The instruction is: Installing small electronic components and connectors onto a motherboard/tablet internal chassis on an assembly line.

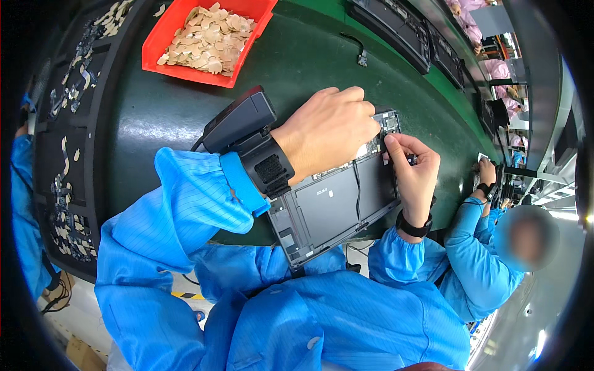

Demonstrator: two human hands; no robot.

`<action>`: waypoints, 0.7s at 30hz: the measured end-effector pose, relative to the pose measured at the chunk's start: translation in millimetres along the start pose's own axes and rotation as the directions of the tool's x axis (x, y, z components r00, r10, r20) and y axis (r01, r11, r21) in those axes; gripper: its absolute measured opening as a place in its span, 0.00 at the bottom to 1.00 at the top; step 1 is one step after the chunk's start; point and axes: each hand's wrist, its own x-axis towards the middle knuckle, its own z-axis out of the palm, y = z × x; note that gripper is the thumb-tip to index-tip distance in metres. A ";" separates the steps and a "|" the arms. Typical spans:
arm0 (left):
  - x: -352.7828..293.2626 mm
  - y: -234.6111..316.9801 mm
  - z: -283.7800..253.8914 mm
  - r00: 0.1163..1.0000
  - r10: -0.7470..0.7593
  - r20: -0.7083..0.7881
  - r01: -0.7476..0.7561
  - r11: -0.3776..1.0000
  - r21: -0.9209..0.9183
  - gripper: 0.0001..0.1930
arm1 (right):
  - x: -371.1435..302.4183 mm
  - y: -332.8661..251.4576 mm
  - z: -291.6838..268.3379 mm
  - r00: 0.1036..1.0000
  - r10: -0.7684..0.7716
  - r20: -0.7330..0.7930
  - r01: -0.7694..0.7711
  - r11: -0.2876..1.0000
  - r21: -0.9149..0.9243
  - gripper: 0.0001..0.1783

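An opened laptop base [328,198] lies tilted at the table's near edge, its dark battery and part of a circuit board exposed. A thin black cable [357,191] crosses the battery. My left hand [331,127] reaches over the board with its fingers curled closed at the laptop's far right part; what they hold is hidden. Just beside it, my right hand [416,167] pinches at the laptop's right edge. A small dark piece shows by its fingers, but I cannot make out what is gripped. A black device [241,120] is strapped to my left wrist.
A red bin [151,52] full of thin tan pieces stands at the far left on the green table [161,111]. A black tray [105,123] with small parts lies left. Dark laptop parts [396,31] and a short cable [362,59] lie far right. A co-worker [479,253] sits right.
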 end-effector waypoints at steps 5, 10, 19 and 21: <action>-2.2 0.7 -0.4 1.000 -0.010 -0.018 0.010 1.000 -0.003 0.10 | -0.3 -0.5 1.2 1.000 0.005 0.000 -0.005 1.000 -0.024 0.09; -2.0 0.8 -2.0 1.000 -0.005 -0.023 0.005 1.000 -0.007 0.10 | -1.3 -4.0 -1.5 0.999 0.035 -0.005 -0.035 0.999 -0.028 0.09; -1.9 0.4 -1.2 1.000 0.001 -0.021 -0.001 1.000 0.005 0.10 | -2.9 -7.3 0.8 0.999 0.053 0.000 -0.053 0.998 -0.023 0.09; -1.7 0.7 -1.8 1.000 -0.002 -0.008 0.002 1.000 0.008 0.10 | -2.5 -3.6 0.3 0.999 0.036 0.005 -0.036 0.999 -0.024 0.09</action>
